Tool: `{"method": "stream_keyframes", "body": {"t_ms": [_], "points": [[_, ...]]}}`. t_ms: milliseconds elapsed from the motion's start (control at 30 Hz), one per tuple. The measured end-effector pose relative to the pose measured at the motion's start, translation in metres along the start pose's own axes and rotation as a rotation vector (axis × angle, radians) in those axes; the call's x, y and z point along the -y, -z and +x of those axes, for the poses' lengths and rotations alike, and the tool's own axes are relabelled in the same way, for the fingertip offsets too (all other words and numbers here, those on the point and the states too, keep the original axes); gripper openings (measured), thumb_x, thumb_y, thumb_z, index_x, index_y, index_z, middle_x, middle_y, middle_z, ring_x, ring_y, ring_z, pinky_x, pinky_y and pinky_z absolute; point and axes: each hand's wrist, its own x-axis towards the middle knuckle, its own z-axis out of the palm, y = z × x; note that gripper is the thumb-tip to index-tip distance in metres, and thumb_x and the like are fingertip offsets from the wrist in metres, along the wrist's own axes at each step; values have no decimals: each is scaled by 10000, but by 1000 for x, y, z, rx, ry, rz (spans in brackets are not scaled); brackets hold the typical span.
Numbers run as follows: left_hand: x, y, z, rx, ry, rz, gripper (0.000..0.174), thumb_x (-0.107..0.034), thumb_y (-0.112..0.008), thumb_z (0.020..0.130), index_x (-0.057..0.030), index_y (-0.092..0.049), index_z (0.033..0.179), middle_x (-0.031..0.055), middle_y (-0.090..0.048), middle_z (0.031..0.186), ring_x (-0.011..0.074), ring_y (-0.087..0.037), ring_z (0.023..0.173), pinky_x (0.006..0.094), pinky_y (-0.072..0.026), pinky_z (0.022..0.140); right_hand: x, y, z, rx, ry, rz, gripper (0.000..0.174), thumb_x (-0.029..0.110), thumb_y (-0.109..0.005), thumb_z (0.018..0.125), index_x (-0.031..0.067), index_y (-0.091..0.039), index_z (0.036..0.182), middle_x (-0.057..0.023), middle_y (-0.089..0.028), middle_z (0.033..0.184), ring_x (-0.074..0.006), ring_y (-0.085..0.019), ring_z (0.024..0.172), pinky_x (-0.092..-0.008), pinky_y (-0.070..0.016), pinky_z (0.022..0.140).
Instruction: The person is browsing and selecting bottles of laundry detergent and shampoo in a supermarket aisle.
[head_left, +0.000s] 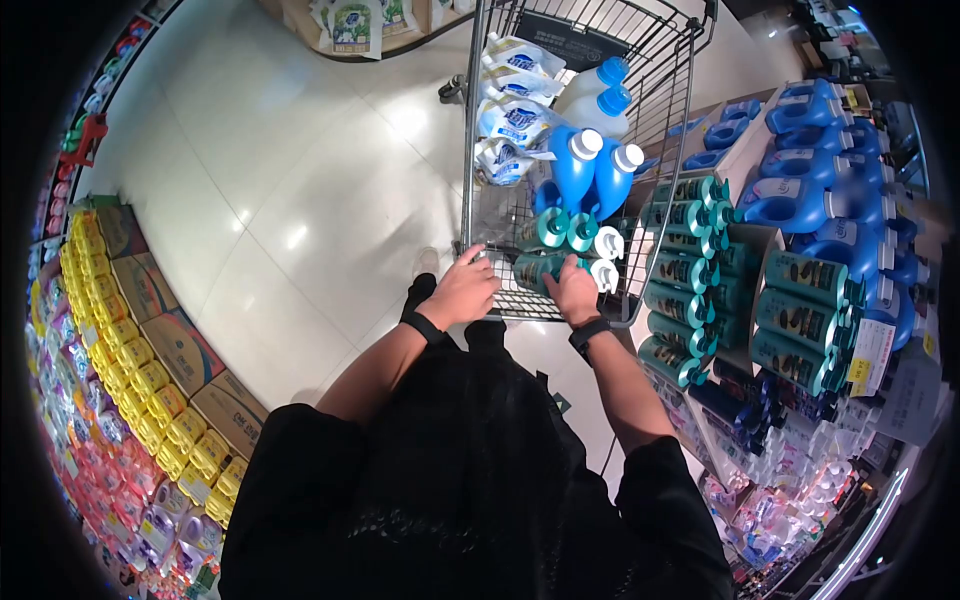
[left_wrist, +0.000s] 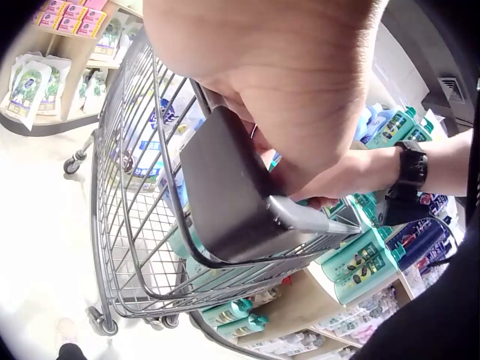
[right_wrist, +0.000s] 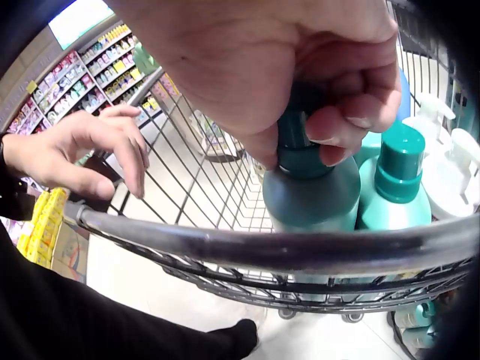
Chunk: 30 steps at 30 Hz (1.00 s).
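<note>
"What are your fingers doing from where you sit?"

"My right hand (head_left: 574, 292) has thumb and fingers curled round the cap (right_wrist: 304, 161) of a green bottle (right_wrist: 311, 199). My left hand (head_left: 468, 288) holds nothing; its fingers hang relaxed and spread by the near corner of the shopping cart (right_wrist: 225, 246). I can't tell whether they brush the frame."

"And where exactly is the bottle?"

"Inside the cart, just behind the near rim, roughly upright in my right wrist view. A second green bottle (right_wrist: 390, 210) stands right beside it, with white pump bottles (right_wrist: 450, 187) beyond. I can't see whether its base bears on the wire floor."

"How do you expect it to handle?"

"If it's full, fairly heavy and bottom-weighted, so it may swing from a top grip. The plastic looks smooth and I'd guess gives a little; unlikely to break, though it could slip."

"Is the cap a good hold?"

"Fine for shifting and steadying. For carrying, I'd wrap the shoulder below it, so nothing twists loose."
</note>
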Motion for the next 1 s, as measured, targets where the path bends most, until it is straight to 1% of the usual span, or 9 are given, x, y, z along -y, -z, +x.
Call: {"method": "stream_keyframes", "body": {"t_ms": [133,167,400,467,533,600,733,800,1000], "points": [[-1,5,2,29,6,-50,130,-201,-684,754,-100,-677,836,23,-627,833,190,-573,977,464,-249,1151,2,-31,7,81,-102,9,641,407,-696,827,-75,-474,1188,-214,-688,910,-370,-687,817,-448,-555,726],[0,10,2,30,-14,-77,137,-203,-691,745,-105,-680,840,21,-624,830,188,-571,984,474,-242,1151,8,-31,9,29,-157,34,570,417,-740,782,-33,-502,1040,-244,-684,881,-386,-684,822,-460,-552,716],[1,15,4,74,-48,-119,152,-221,-691,739,-116,-696,848,28,-638,822,200,-568,966,475,-245,1138,10,-8,1,101,-298,188,617,454,-742,768,-31,-529,1085,-236,-682,938,-397,-679,853,-466,-556,727],[2,32,14,190,1,-228,172,-235,-707,761,-112,-671,875,59,-648,856,243,-576,992,450,-276,1100,16,-3,-18,99,-372,228,649,425,-738,758,-46,-491,1130,-235,-678,925,-391,-680,846,-474,-556,725],[5,33,14,107,-7,-308,189,-226,-720,757,-96,-650,874,80,-647,895,278,-578,1008,444,-321,1063,19,-4,-27,136,-424,287,673,417,-739,740,-58,-504,1154,-223,-679,914,-377,-682,808,-464,-556,733],[20,38,13,71,-25,-364,192,-200,-734,736,-78,-640,850,100,-638,925,299,-574,1016,444,-364,1027,27,7,-55,175,-380,186,617,428,-685,781,-47,-562,1155,-212,-672,962,-357,-664,912,-465,-503,886],[33,51,55,-117,-199,-212,195,-170,-753,694,-62,-625,795,118,-617,902,324,-574,972,446,-387,987,33,-16,-83,-60,-311,194,429,407,-559,866,19,-701,983,-157,-652,1056,-307,-519,1142,-467,-267,1105],[44,49,60,-86,-198,-43,231,-212,-781,672,-68,-636,782,100,-603,883,299,-569,962,469,-380,1000,32,-19,-88,-199,-287,260,381,372,-582,815,40,-722,938,-134,-664,1032,-300,-531,1089,-445,-292,1091],[54,29,63,-145,-280,96,239,-274,-769,679,-100,-608,654,57,-584,715,251,-574,864,454,-397,910,41,-21,-80,-231,-390,308,369,355,-598,778,29,-726,895,-125,-680,969,-302,-538,1072,-445,-289,1093]]}}
